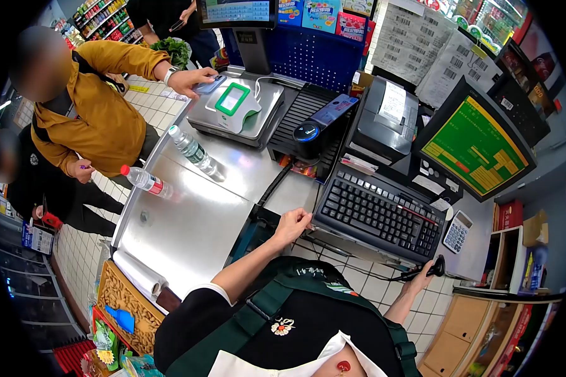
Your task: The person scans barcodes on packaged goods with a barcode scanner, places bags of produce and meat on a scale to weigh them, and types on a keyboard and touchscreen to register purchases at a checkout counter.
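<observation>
Right hand (417, 280) grasps a black handheld scanner (438, 266), by its looks, just beside the near right corner of the keyboard (377, 215); fingers wrap its grip, trigger too small to make out; a dark cable (383, 275) runs from near it along the keyboard's near side. Left hand (294, 227) has curled fingers at the keyboard's left end, near the surface (188, 235); whether it is closed on something, cannot tell.

Clear bottle (197, 153) and red-capped bottle (149, 183) stand on the metal surface, apart from both hands; across it, a person in a mustard jacket (110, 113) holds a phone (209, 85) close beside the green-framed box (234, 98) on the scale (263, 113); calculator (458, 231) lies right of the keyboard; lit monitor (478, 147) stands behind it.

For good handling, judged from this view: firm but relaxed grip on the scanner, wrist straight, head clear of the keyboard corner so it neither knocks the housing nor presses keys; cable needs slack, as it could snag on the tray edge; left hand best light at the keyboard end, off the keys; any swing over the surface should be slow and pass clear of the upright bottles, which look easy to tip.
</observation>
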`<state>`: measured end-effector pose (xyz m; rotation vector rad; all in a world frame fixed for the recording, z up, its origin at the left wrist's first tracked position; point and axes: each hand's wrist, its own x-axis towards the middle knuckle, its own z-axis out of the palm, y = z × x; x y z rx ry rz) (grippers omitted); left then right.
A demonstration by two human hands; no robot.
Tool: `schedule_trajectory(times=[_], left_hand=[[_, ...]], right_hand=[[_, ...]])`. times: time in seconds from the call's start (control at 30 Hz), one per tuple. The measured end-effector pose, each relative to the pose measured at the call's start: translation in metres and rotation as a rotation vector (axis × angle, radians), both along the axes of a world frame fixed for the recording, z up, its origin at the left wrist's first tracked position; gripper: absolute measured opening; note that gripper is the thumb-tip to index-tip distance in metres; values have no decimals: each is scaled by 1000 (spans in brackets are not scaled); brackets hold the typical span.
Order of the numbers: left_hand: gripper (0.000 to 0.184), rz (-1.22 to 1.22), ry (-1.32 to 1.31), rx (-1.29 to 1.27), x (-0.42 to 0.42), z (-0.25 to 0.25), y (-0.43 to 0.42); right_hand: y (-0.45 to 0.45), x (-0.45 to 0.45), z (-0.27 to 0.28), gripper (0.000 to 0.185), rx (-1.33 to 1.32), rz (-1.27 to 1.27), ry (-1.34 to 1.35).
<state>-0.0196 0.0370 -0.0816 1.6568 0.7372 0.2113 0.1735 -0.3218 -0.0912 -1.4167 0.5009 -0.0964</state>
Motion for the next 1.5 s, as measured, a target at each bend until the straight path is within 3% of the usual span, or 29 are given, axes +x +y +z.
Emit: schedule_trajectory(times=[0.47, 0.7, 0.77, 0.83, 0.93, 1.03, 1.23, 1.37, 1.5], left_hand=[[28, -16, -20, -14, -3, -6, 10], [22, 426, -246, 55, -4, -9, 94], [21, 665, -285, 267, -2, -14, 143], [21, 731, -306, 304, -4, 3, 179], [19, 733, -286, 88, 3, 26, 189], [14, 497, -274, 34, 3, 11, 176], [7, 310, -139, -207, 6, -22, 103], [12, 173, -73, -238, -1, -24, 73], [9, 266, -91, -137, -17, -41, 89]], right_hand=[[2, 1, -1, 47, -19, -8, -22], [3, 0, 3, 43, -8, 11, -33], [2, 1, 1, 42, -4, 15, -32], [2, 0, 1, 41, -1, 14, -30], [0, 2, -3, 40, 23, 1, -55], [-5, 4, -13, 43, 36, -17, -52], [-2, 5, -15, 44, -51, -115, -8], [5, 1, -7, 45, -44, -117, -7], [-3, 2, -18, 45, -45, -95, 11]])
